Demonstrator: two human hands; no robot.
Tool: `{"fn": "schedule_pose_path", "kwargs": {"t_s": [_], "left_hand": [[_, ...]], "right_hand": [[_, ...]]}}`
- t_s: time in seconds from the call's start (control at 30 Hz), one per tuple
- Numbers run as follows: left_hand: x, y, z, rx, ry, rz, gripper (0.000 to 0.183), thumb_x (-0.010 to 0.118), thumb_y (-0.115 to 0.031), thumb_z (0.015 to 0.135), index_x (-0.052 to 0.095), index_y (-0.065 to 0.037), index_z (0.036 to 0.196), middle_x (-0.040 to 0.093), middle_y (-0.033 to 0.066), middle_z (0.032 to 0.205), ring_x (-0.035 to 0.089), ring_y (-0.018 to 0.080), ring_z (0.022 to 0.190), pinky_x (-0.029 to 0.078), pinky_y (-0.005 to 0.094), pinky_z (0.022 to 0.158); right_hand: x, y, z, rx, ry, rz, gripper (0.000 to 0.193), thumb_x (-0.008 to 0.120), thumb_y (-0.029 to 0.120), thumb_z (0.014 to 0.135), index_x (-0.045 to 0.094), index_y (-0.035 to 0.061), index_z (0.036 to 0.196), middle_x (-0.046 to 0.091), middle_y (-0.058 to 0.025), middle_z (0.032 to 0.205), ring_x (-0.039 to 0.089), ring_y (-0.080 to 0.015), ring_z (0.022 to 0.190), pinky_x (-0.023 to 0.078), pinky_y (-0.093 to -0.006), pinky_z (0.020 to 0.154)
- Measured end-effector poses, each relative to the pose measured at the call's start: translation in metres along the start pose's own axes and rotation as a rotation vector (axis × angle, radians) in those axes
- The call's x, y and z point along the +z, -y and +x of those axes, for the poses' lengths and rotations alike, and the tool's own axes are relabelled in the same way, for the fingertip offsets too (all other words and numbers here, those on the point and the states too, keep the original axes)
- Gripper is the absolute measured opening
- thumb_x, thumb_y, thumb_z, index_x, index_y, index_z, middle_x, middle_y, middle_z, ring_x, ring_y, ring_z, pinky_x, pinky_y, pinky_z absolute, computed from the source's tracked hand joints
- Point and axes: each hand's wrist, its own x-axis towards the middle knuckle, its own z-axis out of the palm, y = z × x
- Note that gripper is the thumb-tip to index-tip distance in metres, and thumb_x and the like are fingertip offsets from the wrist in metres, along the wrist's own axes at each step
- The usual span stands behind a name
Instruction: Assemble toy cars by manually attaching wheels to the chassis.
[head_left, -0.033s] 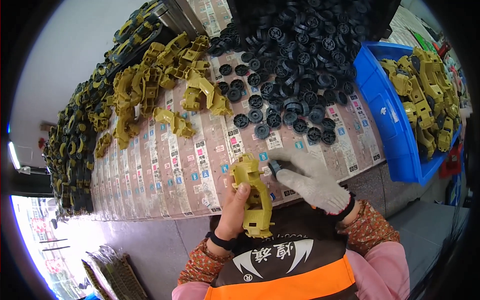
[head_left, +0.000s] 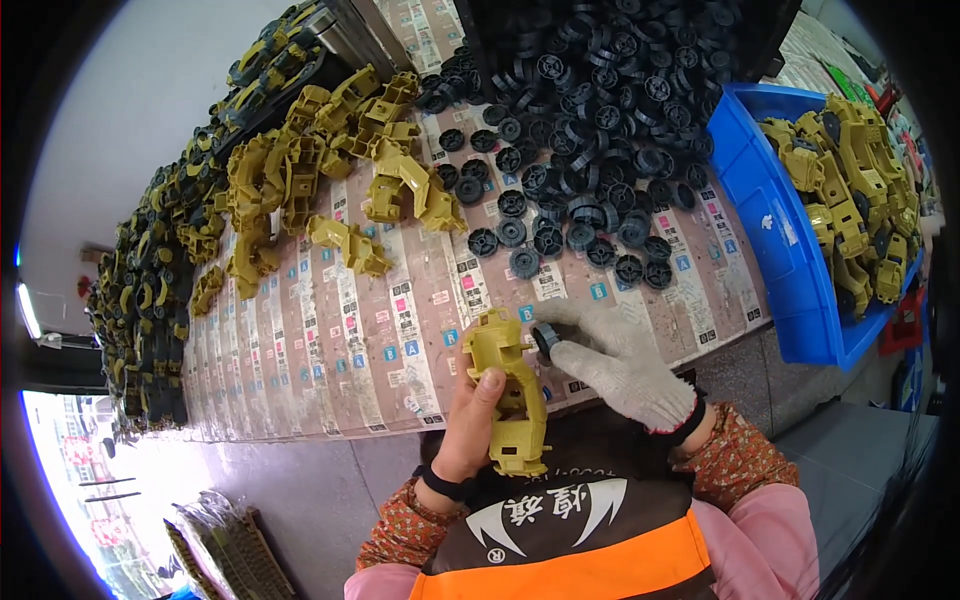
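over the near edge of the table (head_left: 340, 400), the yellow frame (head_left: 517, 378) is gripped by your bare left hand (head_left: 466, 420), thumb on top; your gloved right hand (head_left: 622, 368), fingers pointing left, pinches a black wheel (head_left: 545, 340) just beside it, and both forearms (head_left: 408, 520) angle inward.

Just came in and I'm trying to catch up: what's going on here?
A person's bare left hand grips a yellow plastic body, while the gloved right hand holds a dark wheel close beside its far end. On the table, loose wheels are heaped ahead and more yellow parts lie to the left; a blue bin on the right holds others.
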Motion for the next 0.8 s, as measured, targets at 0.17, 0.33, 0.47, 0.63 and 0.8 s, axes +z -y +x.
{"fn": "schedule_pose_path", "kwargs": {"t_s": [0.17,0.33,0.47,0.63,0.8], "left_hand": [[0.004,0.005,-0.003,0.098,0.015,0.112,0.079,0.069,-0.034,0.105,0.021,-0.013,0.165,0.052,0.0089,0.146,0.055,0.0207,0.131,0.047,0.0377,0.112],[0.011,0.013,0.0,0.313,-0.015,0.328,0.085,0.079,-0.023,0.099,0.023,-0.009,0.161,0.05,0.0115,0.146,0.055,0.0214,0.13,0.047,0.0374,0.112],[0.012,0.014,0.002,0.427,0.058,0.51,0.087,0.083,-0.019,0.095,0.025,-0.006,0.158,0.05,0.0127,0.145,0.055,0.022,0.129,0.047,0.0378,0.112],[0.008,0.02,-0.002,0.455,0.132,0.884,0.088,0.087,-0.022,0.092,0.029,-0.004,0.155,0.051,0.0164,0.145,0.056,0.0277,0.133,0.048,0.0402,0.111],[0.006,0.013,0.013,0.38,0.253,0.844,0.087,0.086,-0.024,0.092,0.03,-0.005,0.155,0.053,0.017,0.144,0.056,0.0289,0.133,0.049,0.0413,0.11]], "right_hand": [[0.014,0.007,-0.006,0.071,0.006,0.148,0.047,0.064,0.009,0.104,0.054,-0.0038,0.148,0.066,-0.0117,0.134,0.066,-0.0158,0.116,0.055,-0.0296,0.097],[0.019,0.003,-0.012,0.176,-0.08,0.298,0.049,0.063,0.004,0.103,0.053,-0.0037,0.15,0.067,-0.0135,0.133,0.067,-0.0157,0.114,0.056,-0.0303,0.095],[0.014,-0.004,-0.02,0.023,0.027,-0.015,0.05,0.062,0.0,0.101,0.053,-0.0025,0.15,0.069,-0.0141,0.131,0.069,-0.0173,0.113,0.056,-0.0317,0.095],[0.016,-0.02,-0.031,-0.287,-0.131,-0.213,0.046,0.061,-0.001,0.094,0.057,-0.0033,0.14,0.073,-0.0189,0.11,0.074,-0.0327,0.099,0.057,-0.0393,0.086],[0.003,0.002,-0.033,-0.224,-0.137,-0.411,0.034,0.063,0.001,0.087,0.062,-0.0031,0.121,0.069,-0.0247,0.1,0.071,-0.0456,0.092,0.057,-0.0465,0.079]]}}
